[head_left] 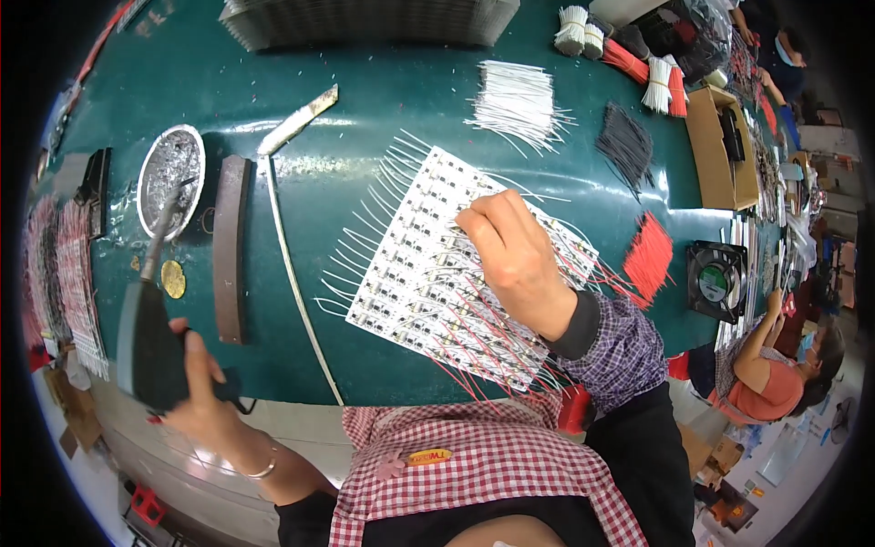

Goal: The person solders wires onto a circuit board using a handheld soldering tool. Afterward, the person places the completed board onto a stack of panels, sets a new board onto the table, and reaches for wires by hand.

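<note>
At green table point(383, 109): left hand point(205, 387) gripping soldering gun point(149, 337); right hand point(515, 260) bunched over wired circuit board point(390, 284), hold unclear.

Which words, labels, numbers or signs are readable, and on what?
Yellow tag on the checked apron: printed letters, not copied here.
Green label on the black fan: too small to read.
White circuit board: any markings too small to read.
Elsewhere: nothing I can read.

The smooth green bench point(392, 82) has a glossy sheen, bearing a matt white rectangular circuit-board panel point(415, 260), a dull brown bar point(231, 255) and a brown cardboard box point(709, 137), while the dark gun-shaped tool point(150, 333) looks plastic and the red-and-white checked apron point(501, 474) is woven cloth.
</note>
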Available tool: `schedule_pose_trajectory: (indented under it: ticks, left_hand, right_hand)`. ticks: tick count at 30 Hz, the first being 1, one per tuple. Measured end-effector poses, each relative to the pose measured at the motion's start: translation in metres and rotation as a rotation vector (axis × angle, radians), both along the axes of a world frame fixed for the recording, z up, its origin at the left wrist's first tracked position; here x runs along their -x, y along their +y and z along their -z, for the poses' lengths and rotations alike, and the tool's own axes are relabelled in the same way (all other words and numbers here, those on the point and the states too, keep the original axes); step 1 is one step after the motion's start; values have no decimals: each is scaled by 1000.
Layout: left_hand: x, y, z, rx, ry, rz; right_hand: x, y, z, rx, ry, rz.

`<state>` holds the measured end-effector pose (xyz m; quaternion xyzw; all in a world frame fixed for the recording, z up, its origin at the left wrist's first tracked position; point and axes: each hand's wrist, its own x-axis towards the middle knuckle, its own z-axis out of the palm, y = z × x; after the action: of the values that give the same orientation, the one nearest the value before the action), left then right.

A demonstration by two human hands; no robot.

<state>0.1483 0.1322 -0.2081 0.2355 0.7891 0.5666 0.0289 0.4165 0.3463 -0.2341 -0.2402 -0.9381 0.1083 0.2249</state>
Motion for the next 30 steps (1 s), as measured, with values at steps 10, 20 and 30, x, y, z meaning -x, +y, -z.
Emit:
schedule_pose_trajectory:
  ticks: [10,20,30]
  left_hand:
    - [-92,1,-12,185,-493,332]
    - [-106,22,-3,183,-301,488]
    - [-106,27,-10,201,-302,541]
  right_hand:
    - [-4,-4,-4,76,75,-68]
    - [-6,-2,1,87,55,-49]
    - [-5,-1,-2,83,26,-41]
